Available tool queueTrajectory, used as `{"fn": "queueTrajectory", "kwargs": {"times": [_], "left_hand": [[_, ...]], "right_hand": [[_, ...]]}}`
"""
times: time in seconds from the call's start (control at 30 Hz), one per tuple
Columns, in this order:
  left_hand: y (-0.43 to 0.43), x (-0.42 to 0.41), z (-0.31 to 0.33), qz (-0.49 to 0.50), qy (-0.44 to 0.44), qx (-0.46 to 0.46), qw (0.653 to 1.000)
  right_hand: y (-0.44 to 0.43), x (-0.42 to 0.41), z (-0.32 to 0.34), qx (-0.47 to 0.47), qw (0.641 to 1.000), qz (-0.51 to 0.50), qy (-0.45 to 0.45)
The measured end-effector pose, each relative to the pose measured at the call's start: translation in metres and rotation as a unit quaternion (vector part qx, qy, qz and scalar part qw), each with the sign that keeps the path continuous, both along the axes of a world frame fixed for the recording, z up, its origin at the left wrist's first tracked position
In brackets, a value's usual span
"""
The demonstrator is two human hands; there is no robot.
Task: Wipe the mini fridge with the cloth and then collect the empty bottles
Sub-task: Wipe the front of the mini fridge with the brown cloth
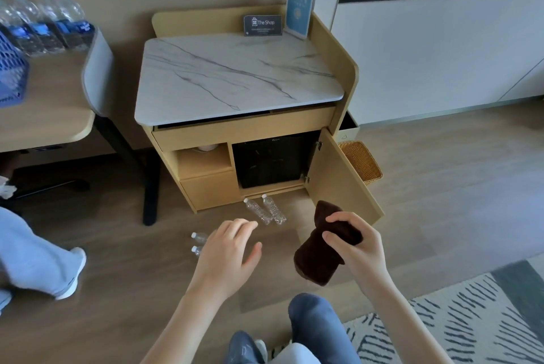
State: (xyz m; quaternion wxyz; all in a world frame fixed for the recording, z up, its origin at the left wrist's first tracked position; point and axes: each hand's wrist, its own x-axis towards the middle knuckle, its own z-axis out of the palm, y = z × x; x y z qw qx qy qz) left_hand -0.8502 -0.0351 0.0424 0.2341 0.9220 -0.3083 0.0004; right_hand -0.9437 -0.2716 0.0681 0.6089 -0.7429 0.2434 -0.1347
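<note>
Evidently the wiping step is the one in hand and not yet begun. The right grip (353, 243) has fingers and thumb curled round a bunched dark brown cloth (318, 257), held in the air well short of the mini fridge (270, 163). The fridge sits low in the right-hand bay of a wooden cabinet (206, 184) with its black front facing out, and the cabinet door (338, 175) is swung wide to the right. The left grip (226, 254) hovers over the wood floor with its fingers spread and relaxed, holding nothing.

The next move, as I judge it, calls for carrying the cloth forward and down into the bay and pressing it flat against that black front. The person is low already, with a knee (312, 313) showing at the bottom of the view.

As for room, the open door's edge stands just beside the cloth hand, so strokes look freer toward the left. The bay's frame closes tightly round the fridge, and its corners will want care. The marble top (235, 75) overhangs from above.

Two empty bottles (266, 210) lie on the floor just before the cabinet base, under the likely reach, and could roll if nudged. Two more bottles (200, 236) peek out from behind the left grip. Another person's leg (35, 260) is at the far left, well apart
</note>
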Motion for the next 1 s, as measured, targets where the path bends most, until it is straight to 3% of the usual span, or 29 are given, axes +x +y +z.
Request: {"fn": "queueTrajectory", "kwargs": {"times": [0.5,0.73,0.87,1.0], "left_hand": [[-0.115,0.142,-0.031,0.144,0.057,-0.020,0.988],[-0.158,0.220,-0.061,0.158,0.081,-0.023,0.984],[-0.164,0.263,-0.103,0.143,0.094,-0.021,0.985],[-0.166,0.303,-0.191,0.100,0.085,-0.019,0.991]], "right_hand": [[-0.124,0.209,-0.038,-0.011,0.991,0.130,0.019],[-0.157,0.291,-0.081,-0.022,0.989,0.141,0.048],[-0.158,0.327,-0.121,-0.026,0.989,0.128,0.066],[-0.154,0.358,-0.203,-0.014,0.992,0.117,0.055]]}}
